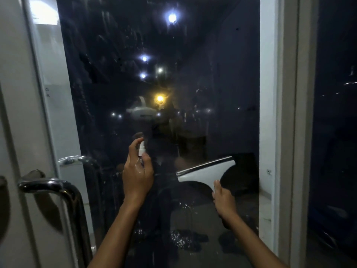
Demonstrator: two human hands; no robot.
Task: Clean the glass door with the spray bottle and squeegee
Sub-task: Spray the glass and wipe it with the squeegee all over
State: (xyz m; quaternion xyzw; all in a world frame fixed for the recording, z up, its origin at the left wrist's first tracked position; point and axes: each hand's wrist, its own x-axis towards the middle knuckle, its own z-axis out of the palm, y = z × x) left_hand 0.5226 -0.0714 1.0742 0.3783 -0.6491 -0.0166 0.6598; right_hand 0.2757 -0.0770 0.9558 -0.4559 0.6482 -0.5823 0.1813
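The glass door (193, 74) fills the middle of the view, dark, with streaks, droplets and reflected lights on it. My left hand (137, 175) grips a small clear spray bottle (141, 151) with a white nozzle, held upright close to the glass, with my index finger on top of the nozzle. My right hand (224, 200) holds a white squeegee (206, 171) by its handle. Its blade is tilted, right end higher, near the lower right of the pane. Whether the blade touches the glass is unclear.
A chrome pull handle (58, 190) juts out at the lower left, with a second one (75, 160) behind it. A white door frame (278, 113) borders the pane on the right. Another dark pane (336, 132) lies beyond it.
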